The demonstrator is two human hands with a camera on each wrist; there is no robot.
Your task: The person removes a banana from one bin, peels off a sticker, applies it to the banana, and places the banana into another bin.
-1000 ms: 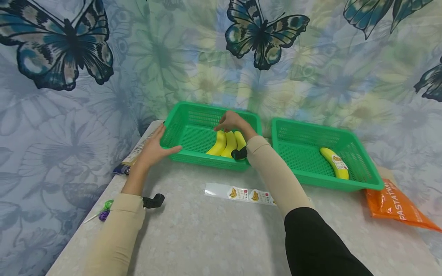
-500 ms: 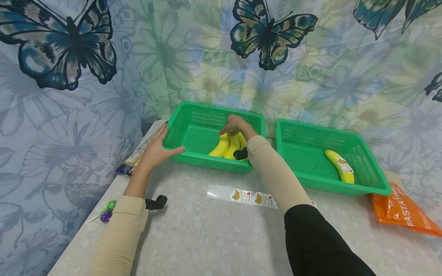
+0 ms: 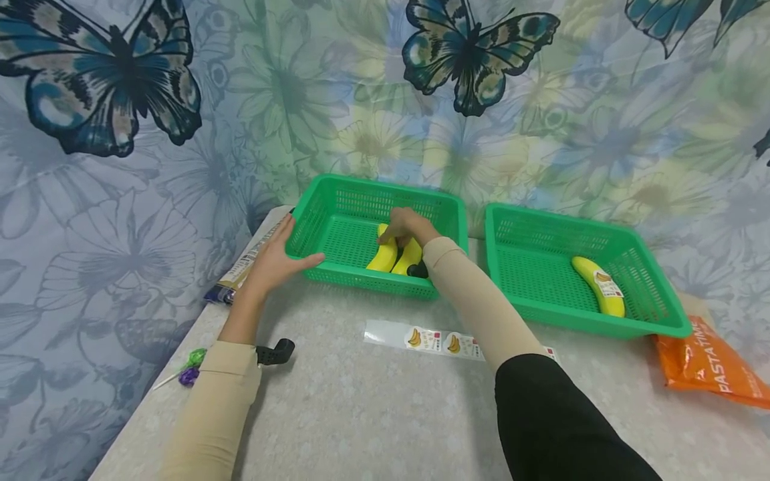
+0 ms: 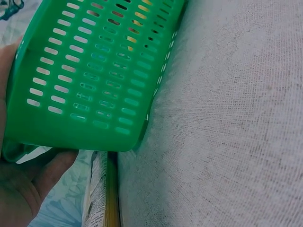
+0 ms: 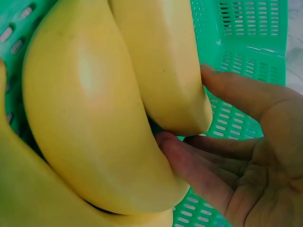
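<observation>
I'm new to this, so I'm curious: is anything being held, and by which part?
The right hand pinches the leftmost banana by its far end. The left hand, fingers spread, only rests against the left basket's rim.

The green plastic basket (image 3: 343, 275), rectangular with slotted walls, sits upright on the worktop, the left hand (image 3: 272, 264) spread against its left end, thumb at the front rim. Three smooth yellow bananas lie side by side on its floor, toward the front right. The leftmost banana (image 3: 381, 258) is pinched near one end by the right hand (image 3: 410, 226). The plump, curved middle banana (image 5: 90, 113) lies against the third banana (image 5: 33, 189), which is partly cut off.
</observation>
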